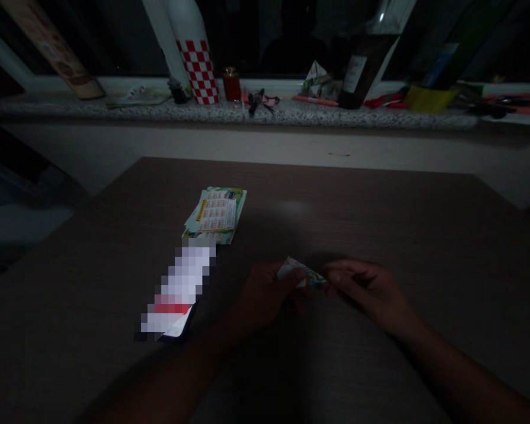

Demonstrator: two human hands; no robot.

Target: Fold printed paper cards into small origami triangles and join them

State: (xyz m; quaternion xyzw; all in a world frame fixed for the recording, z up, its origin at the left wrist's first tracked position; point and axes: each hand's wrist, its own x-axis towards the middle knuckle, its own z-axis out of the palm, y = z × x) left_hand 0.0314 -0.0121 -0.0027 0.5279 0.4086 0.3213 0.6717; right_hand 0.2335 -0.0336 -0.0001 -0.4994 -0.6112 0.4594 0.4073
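Observation:
Between my hands is a small folded paper (pixel 293 268), roughly triangular, pale with coloured print along its lower edge. My left hand (pixel 268 292) grips it, thumb on top and fingers underneath. At the paper's right corner, my right hand (pixel 368 290) pinches the tip between thumb and fingers. Both hands are a little above the table or resting on it; the dim light hides which. Left of them lies a phone (pixel 179 288) with a lit, pixelated screen. Just beyond the phone sits a stack of printed paper cards (pixel 216 215), green-edged with rows of orange print.
The dark wooden table (pixel 380 218) reaches to the wall below a granite windowsill (pixel 291 115). Along the sill stand a red-and-white checkered bottle (pixel 198 65), a small red jar (pixel 231 85), a folded paper piece (pixel 315 76), a dark tube (pixel 357 73) and a yellow container (pixel 428 99).

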